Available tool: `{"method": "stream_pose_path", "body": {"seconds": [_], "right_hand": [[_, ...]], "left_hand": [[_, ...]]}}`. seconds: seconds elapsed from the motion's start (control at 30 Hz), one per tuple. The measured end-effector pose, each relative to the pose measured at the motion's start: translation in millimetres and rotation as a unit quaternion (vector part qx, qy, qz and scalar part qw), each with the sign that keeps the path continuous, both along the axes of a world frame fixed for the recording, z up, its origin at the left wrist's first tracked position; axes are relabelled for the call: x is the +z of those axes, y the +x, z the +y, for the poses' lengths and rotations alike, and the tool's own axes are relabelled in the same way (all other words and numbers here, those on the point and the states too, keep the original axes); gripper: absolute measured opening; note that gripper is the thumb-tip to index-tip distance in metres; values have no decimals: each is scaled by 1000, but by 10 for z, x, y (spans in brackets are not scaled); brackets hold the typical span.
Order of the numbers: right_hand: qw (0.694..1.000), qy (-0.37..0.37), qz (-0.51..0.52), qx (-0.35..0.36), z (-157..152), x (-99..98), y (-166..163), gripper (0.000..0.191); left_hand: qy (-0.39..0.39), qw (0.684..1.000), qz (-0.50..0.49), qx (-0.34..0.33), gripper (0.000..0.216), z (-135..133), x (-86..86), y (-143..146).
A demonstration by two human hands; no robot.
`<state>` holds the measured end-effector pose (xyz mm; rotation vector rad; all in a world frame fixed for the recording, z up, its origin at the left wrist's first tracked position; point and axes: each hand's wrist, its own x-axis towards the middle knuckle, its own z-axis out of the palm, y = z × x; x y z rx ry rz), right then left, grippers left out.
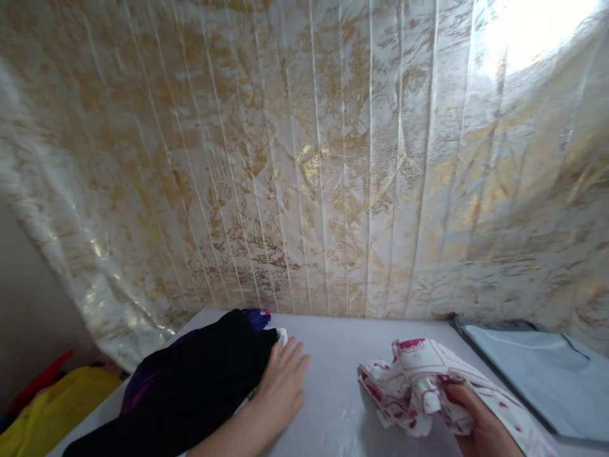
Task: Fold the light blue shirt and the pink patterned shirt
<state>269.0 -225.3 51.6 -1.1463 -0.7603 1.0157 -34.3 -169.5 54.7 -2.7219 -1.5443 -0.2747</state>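
Note:
My left hand (284,384) reaches over the white table with its fingers stretched out, beside the right edge of a black cloth heap (204,374). Whether the fingertips press on the cloth or the table I cannot tell. In my right hand (469,406) is a crumpled white cloth with magenta markings (419,381), gripped in a bunch. Part of this cloth hangs over my right wrist, and some of it runs off the bottom edge.
Folded light-blue clothing (547,374) lies on a dark piece at the right of the white table (328,355). Yellow cloth (61,406) and red cloth (40,381) are at the lower left. A shiny silver-gold sheet (304,158) hangs behind the table.

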Motion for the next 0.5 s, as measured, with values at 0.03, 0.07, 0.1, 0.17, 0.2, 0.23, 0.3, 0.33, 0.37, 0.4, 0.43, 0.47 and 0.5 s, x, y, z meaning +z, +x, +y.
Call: {"method": "stream_pose_path", "body": {"seconds": [0.03, 0.07, 0.1, 0.17, 0.2, 0.23, 0.3, 0.33, 0.37, 0.4, 0.43, 0.47, 0.5], "right_hand": [[999, -11, 31, 0, -8, 40, -13, 25], [998, -19, 51, 11, -23, 74, -50, 25], [998, -25, 51, 39, -46, 101, -104, 26], [988, -28, -20, 154, -111, 129, -214, 30], [974, -30, -65, 216, -148, 130, -254, 33], [956, -33, -108, 271, -181, 124, -275, 35], [925, -48, -165, 340, -216, 95, -259, 35], [917, -56, -177, 353, -207, 75, -224, 34], [911, -64, -182, 365, -180, 51, -175, 30], [902, -76, -196, 377, -135, 25, -112, 24], [892, -94, -228, 378, -78, -2, -40, 18], [880, -122, -279, 366, -16, -28, 40, 14], [861, -157, -344, 341, 43, -51, 124, 12]], "left_hand": [[11, 998, 43, 38, 45, 106, -125, -210], [24, 995, 66, 64, 41, 200, -228, -384], [28, 994, 68, 81, 43, 280, -304, -518], [38, 991, 63, 111, 50, 407, -379, -665], [40, 990, 55, 124, 52, 457, -383, -687], [40, 989, 47, 135, 51, 497, -373, -681], [37, 988, 27, 148, 48, 542, -331, -606], [32, 988, 15, 150, 46, 544, -309, -546], [24, 989, 1, 148, 44, 529, -291, -478], [14, 990, -14, 142, 41, 499, -276, -405], [0, 990, -29, 135, 37, 454, -264, -331], [-16, 991, -45, 126, 33, 396, -252, -262], [-34, 991, -60, 117, 29, 328, -238, -199]]}}
